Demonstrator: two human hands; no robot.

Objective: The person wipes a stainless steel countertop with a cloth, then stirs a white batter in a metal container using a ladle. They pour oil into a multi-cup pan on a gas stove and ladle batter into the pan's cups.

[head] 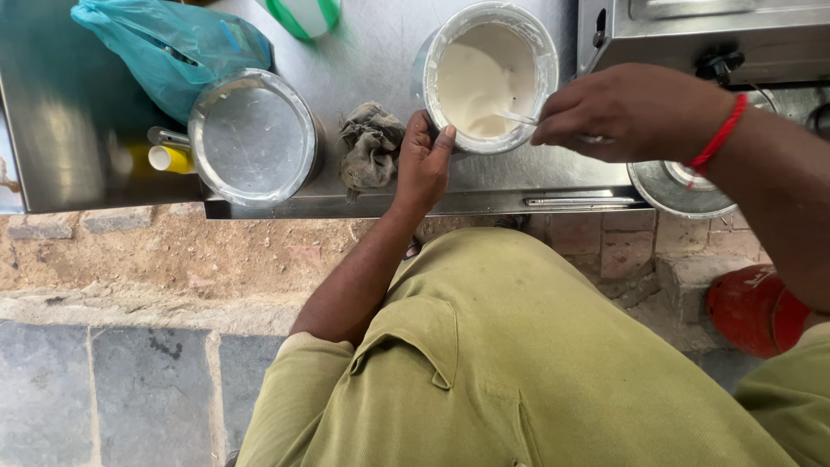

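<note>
A round pot point(443, 54) with a white-smeared rim holds pale batter point(474, 78) and stands on the steel counter point(372, 52). My left hand point(424, 160) grips the pot's near side, thumb against its wall. My right hand point(627, 111), with a red thread at the wrist, pinches the handle of a metal spoon point(516, 118) whose end dips into the batter.
A lidded steel pot point(253, 136) and a crumpled grey rag point(370, 145) sit left of the batter pot. A teal plastic bag point(169, 47) lies at the back left. A metal appliance point(709, 35) stands at the right, a steel bowl point(670, 192) below it, a red vessel point(754, 310) on the ground.
</note>
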